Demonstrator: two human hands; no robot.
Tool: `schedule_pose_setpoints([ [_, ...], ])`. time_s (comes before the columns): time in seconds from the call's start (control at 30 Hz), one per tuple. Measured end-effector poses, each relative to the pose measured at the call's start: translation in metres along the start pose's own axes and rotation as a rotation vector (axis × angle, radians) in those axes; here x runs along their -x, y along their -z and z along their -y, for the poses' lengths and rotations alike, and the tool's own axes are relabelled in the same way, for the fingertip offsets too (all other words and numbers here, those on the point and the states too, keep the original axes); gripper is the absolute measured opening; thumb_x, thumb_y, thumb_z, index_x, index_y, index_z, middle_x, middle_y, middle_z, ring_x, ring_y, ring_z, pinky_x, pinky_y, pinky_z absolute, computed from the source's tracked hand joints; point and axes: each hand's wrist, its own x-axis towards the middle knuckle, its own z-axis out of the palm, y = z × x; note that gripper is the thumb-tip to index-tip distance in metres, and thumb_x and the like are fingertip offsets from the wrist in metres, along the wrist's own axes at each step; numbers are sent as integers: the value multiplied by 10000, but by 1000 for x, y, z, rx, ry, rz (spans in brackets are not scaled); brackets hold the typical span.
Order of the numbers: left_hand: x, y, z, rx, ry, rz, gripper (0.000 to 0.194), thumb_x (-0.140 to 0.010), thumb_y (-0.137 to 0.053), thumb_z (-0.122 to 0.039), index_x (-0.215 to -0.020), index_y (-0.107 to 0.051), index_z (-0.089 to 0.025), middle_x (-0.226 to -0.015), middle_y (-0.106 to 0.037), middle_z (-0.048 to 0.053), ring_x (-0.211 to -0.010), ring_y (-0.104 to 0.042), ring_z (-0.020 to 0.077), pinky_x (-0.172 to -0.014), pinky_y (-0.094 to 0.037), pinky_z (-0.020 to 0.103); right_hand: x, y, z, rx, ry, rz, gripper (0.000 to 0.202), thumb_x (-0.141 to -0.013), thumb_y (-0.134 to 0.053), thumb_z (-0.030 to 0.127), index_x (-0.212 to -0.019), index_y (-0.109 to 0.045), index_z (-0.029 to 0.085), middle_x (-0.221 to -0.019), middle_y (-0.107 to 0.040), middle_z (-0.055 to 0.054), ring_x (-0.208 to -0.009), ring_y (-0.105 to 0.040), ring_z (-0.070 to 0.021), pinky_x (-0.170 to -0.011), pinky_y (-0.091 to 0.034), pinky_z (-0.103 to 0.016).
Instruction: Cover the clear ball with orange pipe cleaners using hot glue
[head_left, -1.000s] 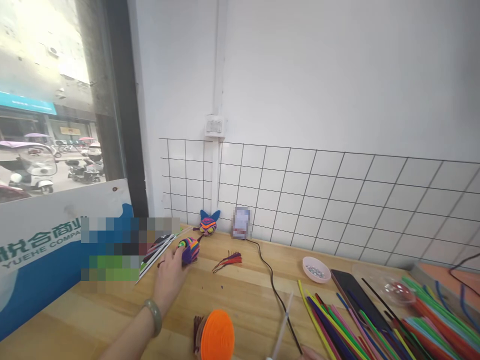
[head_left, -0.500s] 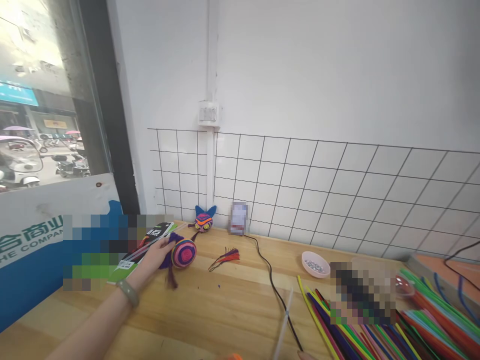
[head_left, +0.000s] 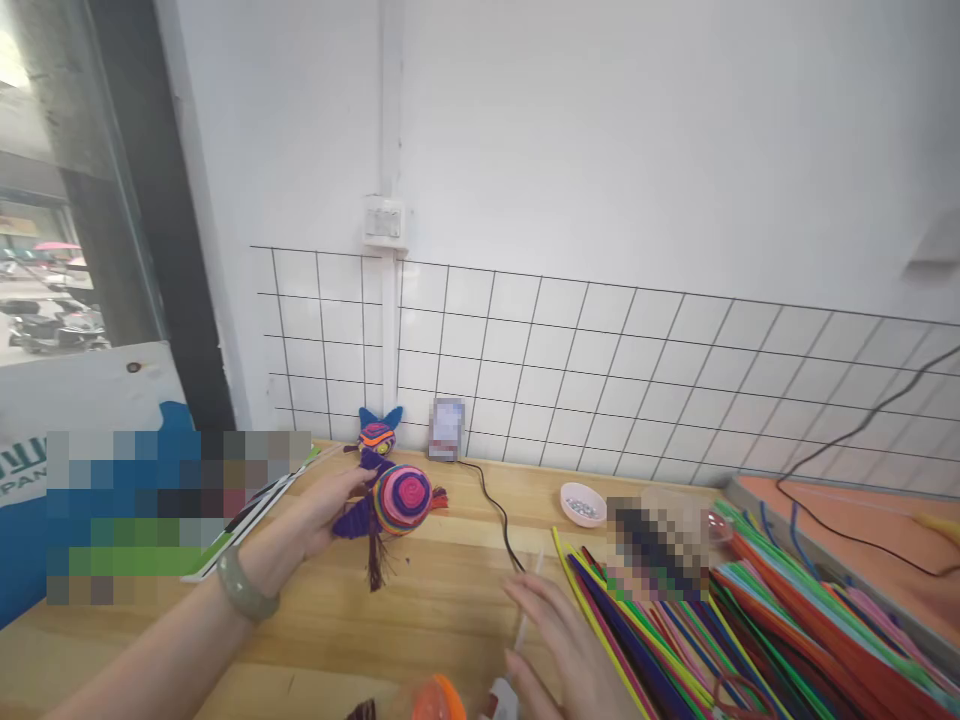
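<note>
Head view: can see the striped yarn ball (head_left: 407, 495) just right of the fingertips of the left hand (head_left: 326, 508), grasped by them at a purple felt flap (head_left: 351, 518), with its round spiral face toward the lens (hence without any clear long axis). Cannot tell whether resting on the wooden table (head_left: 450, 595) or lifted slightly. Well apart, toward lower right, can make out the right hand (head_left: 562, 640), with fingers parted beside the translucent stick (head_left: 522, 630) of a white tool (head_left: 504, 700), without clear sign of contact.
</note>
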Motion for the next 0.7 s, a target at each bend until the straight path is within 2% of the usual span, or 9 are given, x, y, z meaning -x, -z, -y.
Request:
schedule_pose_setpoints([
  [0.07, 9, -23, 4, 7, 34, 43, 150, -701, -650, -241, -820, -677, -154, -635, -709, 29, -520, -658, 189, -468, -545, 291, -22, 4, 22, 170, 58, 24, 586, -804, -573, 149, -1356, -418, 271, -1404, -437, -101, -1269, -425, -309, -996, -425, -471],
  [0.17, 24, -54, 12, 24, 76, 135, 133, -707, -614, -250, -736, -676, -137, -629, -709, 39, -514, -649, 172, -470, -522, 254, -51, 0, 47, 328, 43, 63, 783, -717, -614, 57, -1414, -310, 246, -1459, -322, -166, -1309, -333, -371, -1001, -368, -573],
  [0.3, 46, -78, 18, 55, 158, 255, 165, -726, -569, -278, -733, -656, -137, -624, -690, 43, -514, -621, 165, -504, -521, 273, -68, -9, 46, 413, -50, 61, 848, -630, -605, -44, -1399, -333, 191, -1436, -312, -229, -1289, -342, -409, -997, -359, -583],
  [0.47, 60, -84, 18, 95, 187, 336, 198, -765, -536, -342, -781, -621, -164, -716, -683, 46, -622, -640, 196, -610, -544, 338, -60, -5, 22, 351, -43, 12, 858, -633, -542, -72, -1404, -296, 210, -1444, -290, -175, -1306, -343, -323, -1020, -380, -485],
  [0.57, 60, -83, 19, 90, 213, 353, 263, -787, -510, -408, -827, -611, -168, -779, -676, 55, -690, -653, 232, -654, -540, 388, -53, 0, 14, 298, -30, 32, 850, -641, -520, -91, -1397, -306, 233, -1453, -280, -133, -1330, -313, -266, -1051, -362, -419],
  [0.7, 59, -81, 19, 65, 237, 364, 255, -785, -518, -394, -847, -608, -164, -829, -663, 65, -781, -654, 258, -674, -518, 381, -48, 6, 7, 250, -22, 29, 841, -655, -522, -95, -1388, -320, 264, -1475, -256, -90, -1346, -284, -239, -1072, -335, -400],
])
